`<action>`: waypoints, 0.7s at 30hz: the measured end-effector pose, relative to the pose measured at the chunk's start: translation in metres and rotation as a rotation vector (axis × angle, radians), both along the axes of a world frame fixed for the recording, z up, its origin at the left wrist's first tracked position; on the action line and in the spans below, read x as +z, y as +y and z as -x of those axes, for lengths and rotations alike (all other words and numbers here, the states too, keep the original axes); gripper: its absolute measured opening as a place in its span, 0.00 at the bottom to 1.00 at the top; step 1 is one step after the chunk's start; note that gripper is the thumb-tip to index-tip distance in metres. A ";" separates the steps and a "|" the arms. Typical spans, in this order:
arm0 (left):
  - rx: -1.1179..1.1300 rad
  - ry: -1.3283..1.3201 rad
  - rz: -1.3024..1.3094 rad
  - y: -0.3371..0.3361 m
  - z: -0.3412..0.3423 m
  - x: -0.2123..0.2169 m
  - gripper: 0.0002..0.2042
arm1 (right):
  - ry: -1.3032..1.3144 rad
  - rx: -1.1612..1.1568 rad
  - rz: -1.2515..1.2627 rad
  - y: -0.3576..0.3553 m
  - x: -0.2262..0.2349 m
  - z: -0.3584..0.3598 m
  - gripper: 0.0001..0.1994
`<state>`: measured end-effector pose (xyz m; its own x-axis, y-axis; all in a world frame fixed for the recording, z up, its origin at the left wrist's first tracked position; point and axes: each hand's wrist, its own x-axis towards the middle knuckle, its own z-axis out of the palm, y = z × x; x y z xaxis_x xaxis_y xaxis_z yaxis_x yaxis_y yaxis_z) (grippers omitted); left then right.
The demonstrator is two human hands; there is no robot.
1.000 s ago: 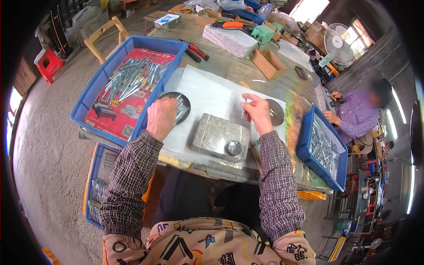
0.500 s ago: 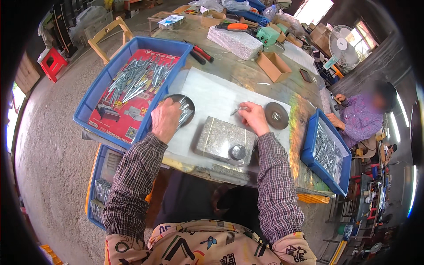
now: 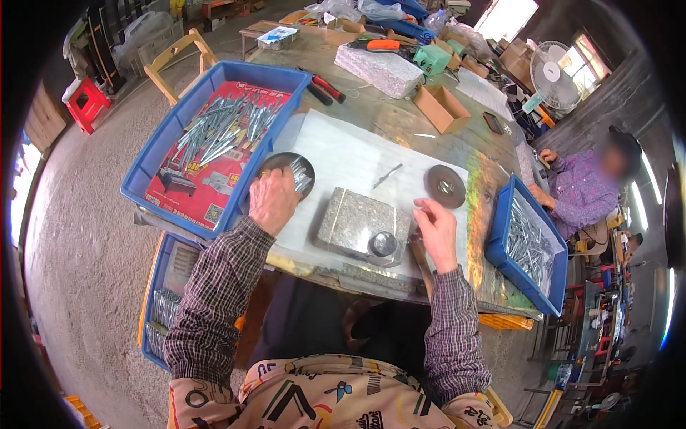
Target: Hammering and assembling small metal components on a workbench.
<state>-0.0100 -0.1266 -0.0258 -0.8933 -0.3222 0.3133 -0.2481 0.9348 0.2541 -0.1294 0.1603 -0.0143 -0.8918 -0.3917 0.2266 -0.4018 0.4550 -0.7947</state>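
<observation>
My left hand [image 3: 274, 200] lies over a round dark dish [image 3: 286, 159] on the white sheet [image 3: 343, 154], its fingers curled onto the short metal pieces [image 3: 301, 176] in the dish. My right hand [image 3: 434, 230] hovers just right of a speckled stone block [image 3: 354, 220] that carries a small round metal part [image 3: 384, 244]. Its thumb and forefinger are drawn close, and whether they pinch anything is unclear. One slim metal piece [image 3: 386, 175] lies loose on the sheet beyond the block. A second dark disc [image 3: 445, 186] sits past my right fingers.
A blue tray [image 3: 153, 168] of metal blades stands at my left, and another blue tray [image 3: 500, 247] of them at my right. A cardboard box [image 3: 441, 109], pliers [image 3: 323, 86] and clutter fill the far table. A seated person [image 3: 582, 193] works at the right end.
My right hand has drawn back from the far disc toward the near edge, leaving the slim metal piece on the sheet. My left hand stays at the dish.
</observation>
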 end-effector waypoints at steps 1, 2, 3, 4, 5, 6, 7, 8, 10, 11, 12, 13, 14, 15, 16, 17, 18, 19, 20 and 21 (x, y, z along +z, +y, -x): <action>-0.003 0.011 0.023 0.000 0.000 0.000 0.16 | -0.032 -0.016 0.028 0.004 0.001 -0.007 0.11; -0.003 0.011 0.025 -0.001 0.000 0.000 0.16 | -0.064 -0.033 0.056 0.008 0.001 -0.013 0.12; -0.008 0.008 0.026 -0.002 0.000 -0.001 0.15 | -0.031 -0.037 0.025 0.012 0.001 -0.018 0.11; -0.012 0.006 0.026 -0.004 0.001 -0.001 0.14 | -0.031 -0.037 0.028 0.016 -0.001 -0.023 0.11; -0.015 0.007 0.027 -0.004 0.002 -0.001 0.14 | -0.024 -0.051 0.048 0.022 -0.004 -0.026 0.10; -0.021 0.017 0.032 -0.004 0.003 -0.002 0.12 | -0.016 -0.064 0.068 0.026 -0.005 -0.030 0.10; -0.026 0.028 0.036 -0.004 0.003 -0.001 0.11 | -0.015 -0.066 0.069 0.030 -0.006 -0.033 0.10; -0.028 0.027 0.038 -0.004 0.004 -0.002 0.11 | 0.034 -0.079 0.065 0.033 -0.007 -0.036 0.09; -0.005 0.012 0.045 -0.003 0.006 -0.002 0.08 | 0.082 -0.092 0.062 0.039 -0.008 -0.042 0.09; -0.007 0.013 0.047 -0.004 0.006 -0.001 0.08 | 0.109 -0.104 0.041 0.041 -0.007 -0.045 0.08; -0.006 -0.007 0.036 -0.004 0.007 0.002 0.08 | 0.135 -0.116 0.019 0.044 -0.006 -0.048 0.07; -0.005 -0.026 0.025 -0.004 0.007 0.003 0.07 | 0.135 -0.118 0.021 0.047 -0.008 -0.050 0.07; -0.005 -0.025 0.027 -0.005 0.008 0.004 0.07 | 0.154 -0.126 0.015 0.050 -0.010 -0.052 0.07; 0.001 -0.063 0.022 -0.006 0.010 0.006 0.08 | 0.173 -0.133 0.010 0.053 -0.011 -0.054 0.06; 0.008 -0.102 0.017 -0.006 0.010 0.007 0.08 | 0.173 -0.133 0.012 0.054 -0.011 -0.056 0.06; 0.008 -0.102 0.017 -0.005 0.010 0.008 0.08 | 0.175 -0.156 0.021 0.056 -0.012 -0.057 0.06; 0.001 -0.122 0.017 -0.005 0.010 0.011 0.09 | 0.176 -0.179 0.030 0.058 -0.012 -0.058 0.06; -0.005 -0.143 0.016 -0.004 0.010 0.012 0.10 | 0.176 -0.179 0.031 0.059 -0.013 -0.059 0.06; -0.007 -0.141 0.016 -0.004 0.011 0.012 0.10 | 0.178 -0.198 0.018 0.061 -0.015 -0.060 0.06; -0.005 -0.153 0.025 -0.004 0.012 0.011 0.10 | 0.180 -0.217 0.006 0.063 -0.016 -0.060 0.06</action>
